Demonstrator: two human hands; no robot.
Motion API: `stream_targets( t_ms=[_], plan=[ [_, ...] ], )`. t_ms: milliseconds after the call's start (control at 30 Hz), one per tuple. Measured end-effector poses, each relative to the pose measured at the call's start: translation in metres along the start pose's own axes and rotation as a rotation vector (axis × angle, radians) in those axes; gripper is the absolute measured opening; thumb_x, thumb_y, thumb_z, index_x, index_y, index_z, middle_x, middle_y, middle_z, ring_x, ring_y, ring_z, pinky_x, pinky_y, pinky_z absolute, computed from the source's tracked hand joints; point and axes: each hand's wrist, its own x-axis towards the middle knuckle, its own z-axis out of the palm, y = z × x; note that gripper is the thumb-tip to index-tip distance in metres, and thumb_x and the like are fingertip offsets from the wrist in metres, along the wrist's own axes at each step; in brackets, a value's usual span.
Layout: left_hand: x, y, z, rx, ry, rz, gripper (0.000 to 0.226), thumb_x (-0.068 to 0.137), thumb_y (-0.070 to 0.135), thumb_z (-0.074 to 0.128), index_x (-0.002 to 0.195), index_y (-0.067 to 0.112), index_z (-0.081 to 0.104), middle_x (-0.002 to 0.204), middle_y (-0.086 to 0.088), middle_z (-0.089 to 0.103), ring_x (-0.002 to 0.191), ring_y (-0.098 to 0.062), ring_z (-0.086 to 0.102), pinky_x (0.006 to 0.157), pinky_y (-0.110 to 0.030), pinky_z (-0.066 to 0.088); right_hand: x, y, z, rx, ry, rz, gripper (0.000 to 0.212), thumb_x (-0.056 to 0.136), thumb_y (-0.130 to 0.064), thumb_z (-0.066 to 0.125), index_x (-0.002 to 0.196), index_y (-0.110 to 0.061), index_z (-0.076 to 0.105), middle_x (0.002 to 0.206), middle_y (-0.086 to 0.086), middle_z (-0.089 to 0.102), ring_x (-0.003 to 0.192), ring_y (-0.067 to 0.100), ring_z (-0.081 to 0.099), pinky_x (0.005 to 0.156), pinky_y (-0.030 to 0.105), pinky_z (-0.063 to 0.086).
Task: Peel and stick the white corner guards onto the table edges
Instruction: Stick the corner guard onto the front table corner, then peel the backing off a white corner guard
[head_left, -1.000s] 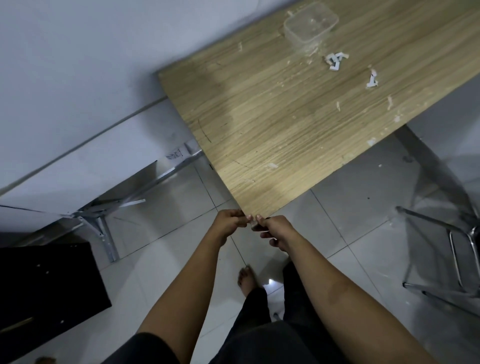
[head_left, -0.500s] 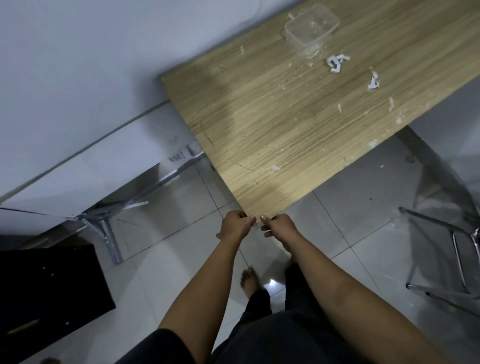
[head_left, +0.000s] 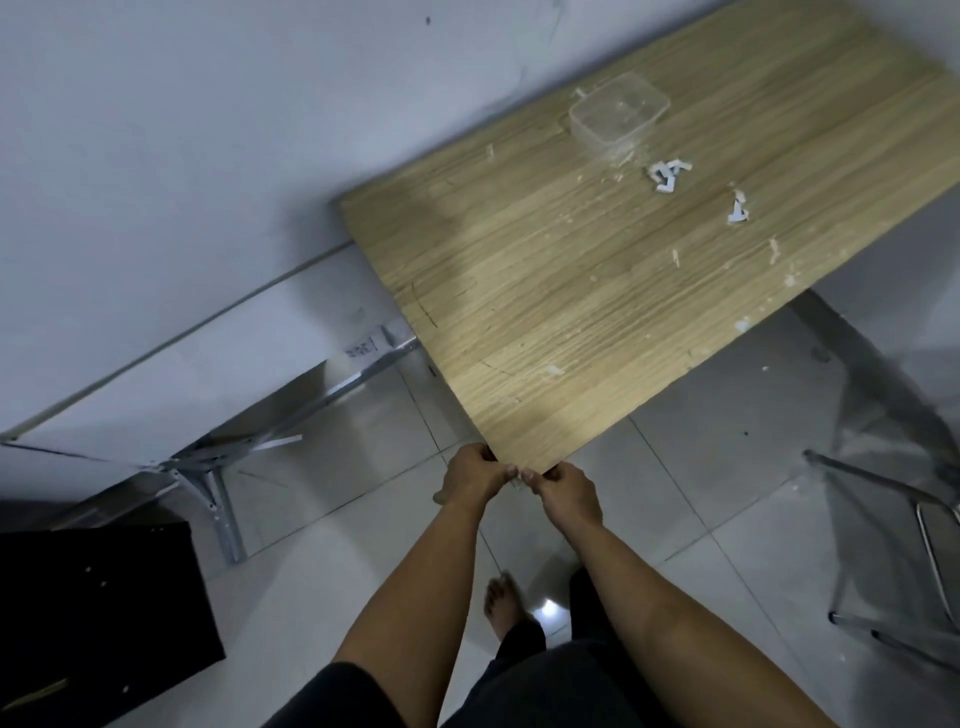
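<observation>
Both hands have closed onto the surface (head_left: 597, 291) corner: left hand (head_left: 470, 475) and right hand (head_left: 569, 493) grip clenched, pinching a barely visible guard (head_left: 517, 482).

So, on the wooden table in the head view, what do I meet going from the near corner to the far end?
Both hands, left and right, at the near corner of the table → white scrap → white corner guards → clear plastic container.
</observation>
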Motion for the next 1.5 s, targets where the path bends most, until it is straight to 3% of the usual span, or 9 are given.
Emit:
stream_targets(
  t_ms=[233,333,400,467,600,800,1100,1300,1500],
  plan=[
    [-0.043,0.020,0.008,0.194,0.196,-0.018,0.049,0.081,0.029,0.059,0.128,0.019,0.049,0.129,-0.007,0.056,0.119,-0.030,0.054,0.099,-0.049,0.034,-0.019,-0.011,-0.032,0.035,-0.169,0.046,0.039,0.090,-0.053,0.061,0.105,-0.017,0.056,0.107,0.011,0.061,0.104,0.032,0.061,0.080,0.042,0.057],
    [-0.050,0.019,0.010,0.260,0.266,0.067,0.057,0.087,0.023,0.056,0.139,0.017,0.036,0.138,-0.011,0.047,0.124,-0.032,0.048,0.101,-0.048,0.035,-0.019,-0.019,-0.067,0.056,-0.127,0.009,0.036,0.094,-0.046,0.058,0.107,-0.012,0.057,0.099,0.010,0.059,0.103,0.033,0.060,0.084,0.040,0.053],
    [-0.053,0.024,0.008,0.295,0.332,0.160,0.053,0.090,0.019,0.051,0.141,0.018,0.037,0.139,-0.011,0.047,0.124,-0.031,0.048,0.100,-0.046,0.037,-0.015,-0.019,-0.091,0.053,-0.100,-0.029,0.036,0.096,-0.039,0.057,0.110,-0.006,0.063,0.108,0.014,0.064,0.100,0.031,0.061,0.078,0.035,0.050],
    [-0.052,0.035,0.008,0.305,0.370,0.249,0.048,0.092,0.017,0.049,0.139,0.018,0.042,0.136,-0.012,0.049,0.122,-0.031,0.050,0.098,-0.042,0.040,-0.012,-0.020,-0.113,0.070,-0.071,-0.049,0.035,0.095,-0.034,0.057,0.109,-0.003,0.066,0.110,0.016,0.066,0.089,0.025,0.062,0.070,0.030,0.048],
    [-0.050,0.070,0.016,0.169,0.319,0.438,0.032,0.087,0.012,0.052,0.119,0.016,0.059,0.120,-0.010,0.058,0.107,-0.028,0.059,0.086,-0.032,0.047,-0.006,-0.025,-0.153,0.090,-0.018,-0.098,0.017,0.096,-0.030,0.056,0.088,-0.014,0.056,0.081,0.004,0.055,0.069,0.016,0.052,0.057,0.025,0.040],
    [-0.038,0.152,0.050,0.023,0.244,0.699,0.026,0.086,0.003,0.055,0.084,0.026,0.067,0.095,0.004,0.069,0.082,-0.012,0.063,0.074,-0.033,0.054,0.024,-0.029,-0.222,0.166,-0.117,-0.155,0.025,0.098,-0.029,0.055,0.107,-0.007,0.061,0.097,0.010,0.060,0.083,0.023,0.057,0.067,0.032,0.041],
    [-0.010,0.271,0.103,-0.027,0.171,0.629,0.020,0.090,0.007,0.058,0.091,0.019,0.073,0.093,0.006,0.070,0.078,-0.007,0.064,0.059,-0.009,0.045,0.093,-0.034,-0.347,0.126,-0.069,-0.254,0.012,0.095,-0.019,0.058,0.085,-0.014,0.059,0.079,0.004,0.058,0.069,0.014,0.054,0.060,0.022,0.041],
    [0.011,0.329,0.125,-0.093,0.199,0.576,0.020,0.091,0.010,0.058,0.090,0.022,0.073,0.094,0.010,0.070,0.079,-0.003,0.063,0.059,-0.007,0.043,0.143,-0.062,-0.398,0.019,-0.094,-0.313,0.014,0.097,-0.020,0.056,0.085,-0.015,0.057,0.086,0.003,0.061,0.070,0.012,0.058,0.051,0.013,0.041],
    [0.053,0.380,0.120,-0.148,0.234,0.547,0.017,0.092,0.013,0.060,0.089,0.025,0.072,0.089,0.009,0.070,0.077,-0.002,0.064,0.060,-0.008,0.043,0.201,-0.108,-0.413,-0.057,-0.112,-0.370,0.012,0.096,-0.024,0.059,0.085,-0.019,0.059,0.083,-0.004,0.063,0.071,0.012,0.062,0.060,0.019,0.044]
  ],
)
